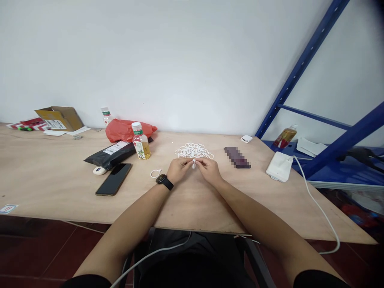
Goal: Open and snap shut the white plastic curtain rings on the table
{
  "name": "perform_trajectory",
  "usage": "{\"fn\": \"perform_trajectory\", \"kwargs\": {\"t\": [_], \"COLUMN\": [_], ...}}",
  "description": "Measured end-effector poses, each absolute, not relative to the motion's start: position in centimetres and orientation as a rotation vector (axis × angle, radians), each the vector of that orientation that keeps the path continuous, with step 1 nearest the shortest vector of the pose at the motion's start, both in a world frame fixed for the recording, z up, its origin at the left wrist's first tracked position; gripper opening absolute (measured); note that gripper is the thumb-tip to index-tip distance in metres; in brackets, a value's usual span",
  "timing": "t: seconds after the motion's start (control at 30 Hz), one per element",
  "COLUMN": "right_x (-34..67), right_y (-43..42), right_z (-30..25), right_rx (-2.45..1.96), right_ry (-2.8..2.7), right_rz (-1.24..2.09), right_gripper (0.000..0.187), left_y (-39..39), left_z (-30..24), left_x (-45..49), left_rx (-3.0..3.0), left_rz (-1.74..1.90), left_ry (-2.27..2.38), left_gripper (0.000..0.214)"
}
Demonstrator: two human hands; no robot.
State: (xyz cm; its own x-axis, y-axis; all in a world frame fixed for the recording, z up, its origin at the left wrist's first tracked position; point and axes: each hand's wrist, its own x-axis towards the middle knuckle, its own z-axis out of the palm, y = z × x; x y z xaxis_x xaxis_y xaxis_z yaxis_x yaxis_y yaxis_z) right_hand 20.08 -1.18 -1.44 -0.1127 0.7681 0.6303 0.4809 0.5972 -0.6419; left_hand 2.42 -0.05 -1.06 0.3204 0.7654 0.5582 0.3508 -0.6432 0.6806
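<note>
Fingertips of my left hand (pixel 179 169) and my right hand (pixel 208 169) meet over the wooden table, pinching a small white ring (pixel 194 165) between them. Part of that ring is covered by the fingers. Just beyond my hands lies a loose pile of white plastic rings (pixel 193 150). One single white ring (pixel 155 173) rests apart, left of my left wrist, which wears a black watch (pixel 164 181).
To the left are a phone (pixel 114 180), a black parcel (pixel 112 155), a red bag (pixel 120 130) and a drink bottle (pixel 141 142). At right lie a blurred-out dark object (pixel 237 157) and a white power bank (pixel 279 167) with a cable (pixel 315 204). A blue rack (pixel 300 60) stands beyond.
</note>
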Motion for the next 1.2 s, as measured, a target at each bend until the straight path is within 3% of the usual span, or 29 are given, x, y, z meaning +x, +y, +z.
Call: {"fn": "perform_trajectory", "kwargs": {"t": [0.5, 0.7, 0.87, 0.97, 1.2], "right_x": [20.7, 20.8, 23.2, 25.2, 25.7], "right_y": [-1.1, -0.2, 1.9, 3.2, 4.0], "right_z": [-1.3, -1.8, -2.4, -3.1, -4.6], "right_rx": [-0.979, -0.953, -1.177, -1.358, -1.603], "right_ry": [-1.844, -1.839, -1.792, -1.917, -2.002], "right_rz": [0.51, 0.646, 0.31, 0.07, 0.013], "right_gripper": [0.018, 0.019, 0.021, 0.02, 0.023], "left_y": [-0.1, 0.1, 0.6, 1.0, 1.5], "left_z": [-0.6, -0.6, 0.2, 0.3, -0.5], "left_x": [2.1, 1.9, 0.8, -0.1, -1.3], "left_rx": [2.07, 2.211, 2.328, 2.356, 2.466], "left_rz": [1.186, 1.184, 1.154, 0.9, 0.426], "left_ry": [0.973, 1.003, 1.126, 1.396, 1.784], "left_gripper": [0.03, 0.02, 0.005, 0.011, 0.021]}}
